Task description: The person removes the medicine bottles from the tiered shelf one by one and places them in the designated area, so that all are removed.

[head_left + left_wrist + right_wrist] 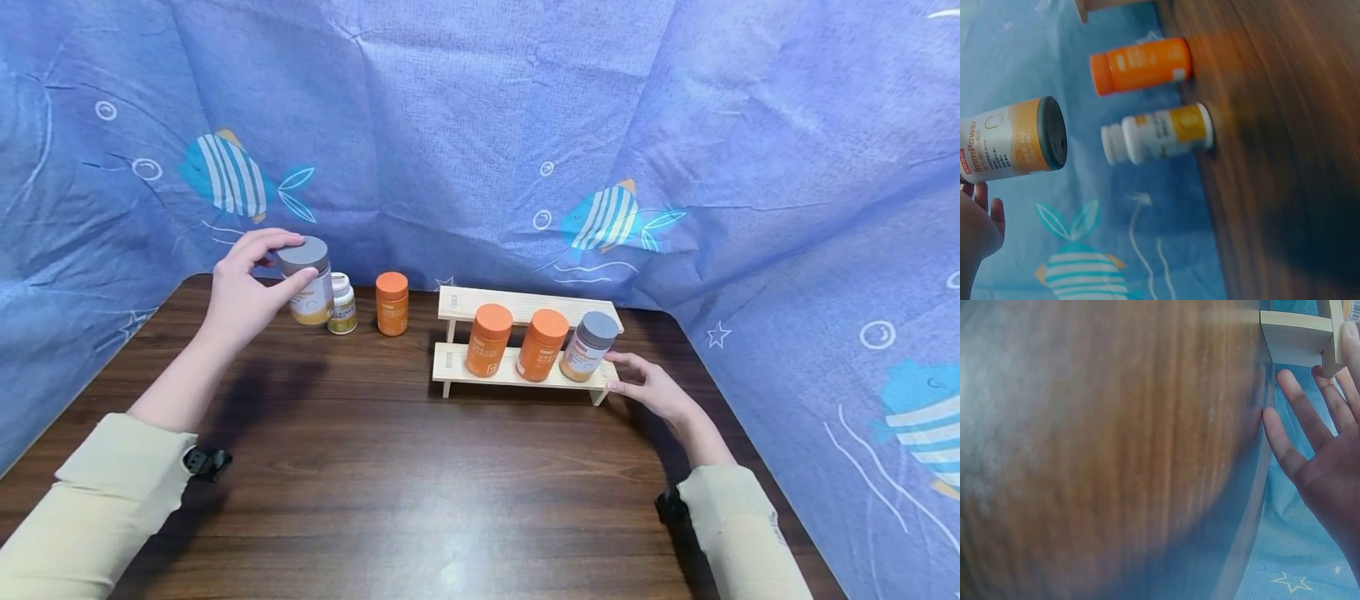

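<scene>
My left hand (243, 287) grips a supplement jar with a grey lid and white-and-yellow label (309, 283), thumb on one side and fingers on the other. The jar is held upright above the table, and its grey base shows in the left wrist view. Close by stand a small white-capped bottle (342, 305) and an orange jar (392, 305). At the right end of a two-step wooden rack (459, 367), my right hand (651, 386) touches the lower step with fingers mostly straight and spread. Two orange jars (490, 342) (542, 346) and a grey-lidded jar (588, 348) stand on that step.
The rack's upper step (525, 302) runs behind the row of jars. Underneath everything is a dark wooden table (420, 483). A blue cloth with printed fish (465, 150) hangs along the back and both sides, close to the table's edges.
</scene>
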The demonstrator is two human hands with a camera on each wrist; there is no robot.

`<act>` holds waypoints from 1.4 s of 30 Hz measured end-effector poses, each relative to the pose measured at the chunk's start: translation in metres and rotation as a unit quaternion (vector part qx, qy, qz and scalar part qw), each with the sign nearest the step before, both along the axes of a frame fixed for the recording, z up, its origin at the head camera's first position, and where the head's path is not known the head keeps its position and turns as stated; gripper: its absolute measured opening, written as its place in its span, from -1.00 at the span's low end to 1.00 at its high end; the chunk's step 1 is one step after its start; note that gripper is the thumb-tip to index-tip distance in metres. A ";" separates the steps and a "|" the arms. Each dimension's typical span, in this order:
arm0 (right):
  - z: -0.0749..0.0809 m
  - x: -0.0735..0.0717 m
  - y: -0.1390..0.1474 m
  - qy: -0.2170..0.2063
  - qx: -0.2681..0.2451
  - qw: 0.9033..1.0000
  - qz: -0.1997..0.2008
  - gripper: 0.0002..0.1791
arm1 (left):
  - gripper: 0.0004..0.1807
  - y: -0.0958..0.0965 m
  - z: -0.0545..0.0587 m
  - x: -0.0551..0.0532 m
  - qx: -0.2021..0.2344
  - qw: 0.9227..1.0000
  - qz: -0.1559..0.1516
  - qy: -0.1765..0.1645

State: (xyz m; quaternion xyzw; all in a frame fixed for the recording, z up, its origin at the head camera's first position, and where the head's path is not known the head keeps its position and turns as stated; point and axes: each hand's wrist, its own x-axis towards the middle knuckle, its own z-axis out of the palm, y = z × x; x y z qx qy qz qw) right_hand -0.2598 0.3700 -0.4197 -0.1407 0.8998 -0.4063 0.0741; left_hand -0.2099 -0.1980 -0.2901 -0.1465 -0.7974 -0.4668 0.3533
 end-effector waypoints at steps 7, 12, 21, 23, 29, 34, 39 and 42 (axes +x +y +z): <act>-0.001 0.001 0.002 0.008 0.004 1.000 0.003 -0.36 | -0.61 -0.020 -0.014 -0.011 -0.005 0.999 0.028 -0.015; -0.002 0.001 0.004 0.009 0.005 1.000 0.001 -0.37 | -0.57 -0.043 -0.037 -0.034 -0.002 0.998 0.049 -0.039; -0.001 0.000 0.004 0.009 0.008 1.000 -0.001 -0.37 | -0.53 -0.054 -0.056 -0.045 -0.009 0.994 0.068 -0.086; -0.002 0.000 0.004 0.005 0.008 1.000 -0.003 -0.37 | -0.53 -0.057 -0.062 -0.048 -0.010 0.993 0.067 -0.092; -0.002 0.000 0.003 0.005 0.013 1.000 -0.009 -0.37 | -0.54 -0.063 -0.076 -0.058 -0.016 0.992 0.070 -0.101; 0.000 0.001 0.001 0.008 0.013 1.000 -0.006 -0.36 | -0.55 -0.066 -0.088 -0.064 -0.018 0.990 0.089 -0.107; 0.001 0.000 0.000 0.011 0.012 1.000 -0.004 -0.37 | -0.54 -0.067 -0.096 -0.066 -0.020 0.989 0.087 -0.117; 0.001 -0.001 0.000 0.008 0.008 1.000 -0.005 -0.36 | -0.54 -0.068 -0.099 -0.068 -0.025 0.988 0.089 -0.121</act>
